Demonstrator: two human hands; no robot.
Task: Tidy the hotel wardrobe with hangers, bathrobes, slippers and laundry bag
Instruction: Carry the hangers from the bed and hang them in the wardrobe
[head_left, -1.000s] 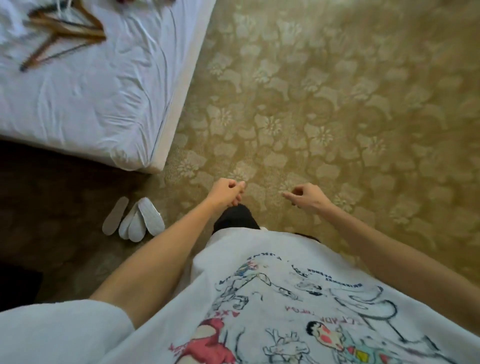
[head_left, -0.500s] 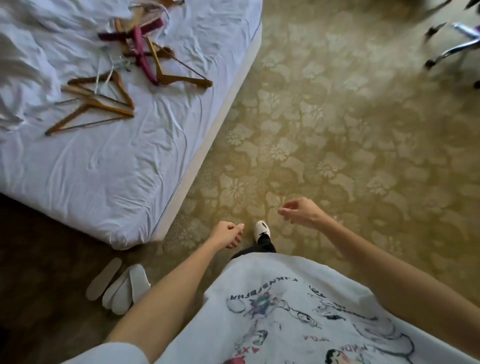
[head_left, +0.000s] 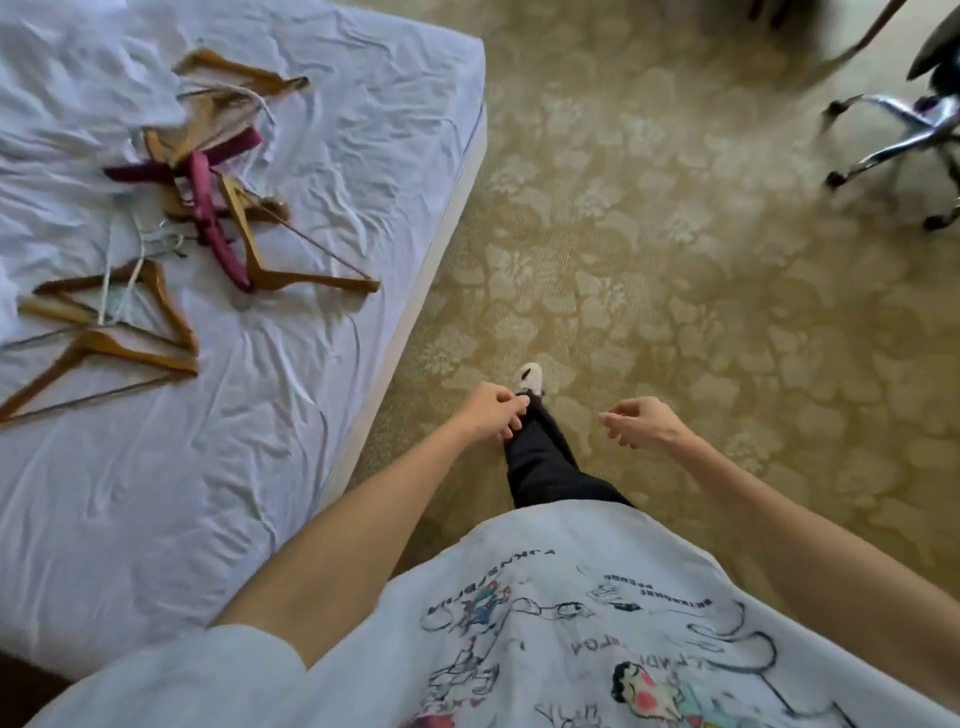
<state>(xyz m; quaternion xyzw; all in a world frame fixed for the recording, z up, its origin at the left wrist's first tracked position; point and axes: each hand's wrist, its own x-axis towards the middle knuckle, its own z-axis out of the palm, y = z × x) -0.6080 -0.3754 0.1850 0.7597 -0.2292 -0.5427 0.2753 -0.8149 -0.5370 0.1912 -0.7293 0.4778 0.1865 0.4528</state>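
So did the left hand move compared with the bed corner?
Cannot tell: the camera itself moved. The left hand hangs beside the bed edge, holding nothing.

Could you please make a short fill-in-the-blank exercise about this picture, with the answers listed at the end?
1. The wooden hangers lie scattered on the ____.
2. Both the left hand and the right hand hold ____.
3. The padded hangers among the wooden ones are dark ____ in colour.
4. The floor is covered by a patterned ____.

Answers: bed; nothing; pink; carpet

White short-sleeved T-shirt (head_left: 597, 639) with printed cartoon figures and lettering; dark trousers (head_left: 540, 462); white shoe (head_left: 529, 376) with dark marking.
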